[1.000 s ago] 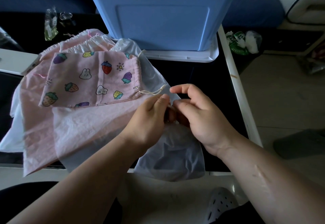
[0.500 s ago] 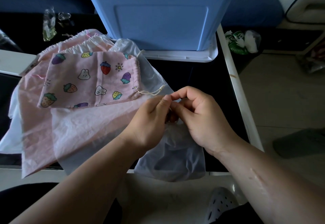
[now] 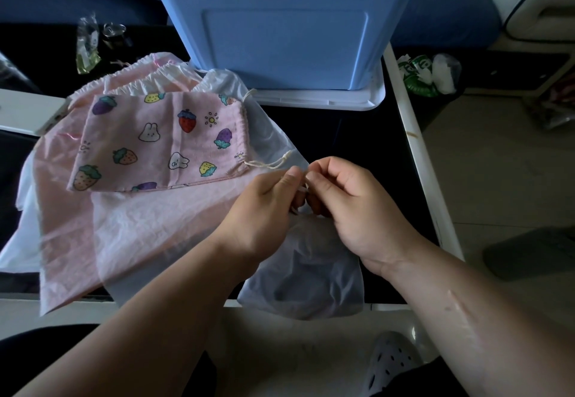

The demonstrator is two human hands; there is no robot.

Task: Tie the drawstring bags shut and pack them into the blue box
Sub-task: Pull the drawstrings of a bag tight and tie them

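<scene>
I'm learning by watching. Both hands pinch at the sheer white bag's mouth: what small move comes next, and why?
Probably pull the hands apart to tighten the cord: left hand and right hand pinch it together over the gathered mouth of the sheer white bag; no knot shows.

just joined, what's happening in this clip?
A person is tying a sheer white bag at the near edge of the table. The left hand and right hand both pinch its drawstring at the gathered neck. A strawberry-print bag lies flat on a pile of pink and white bags. The blue box stands behind them.
</scene>
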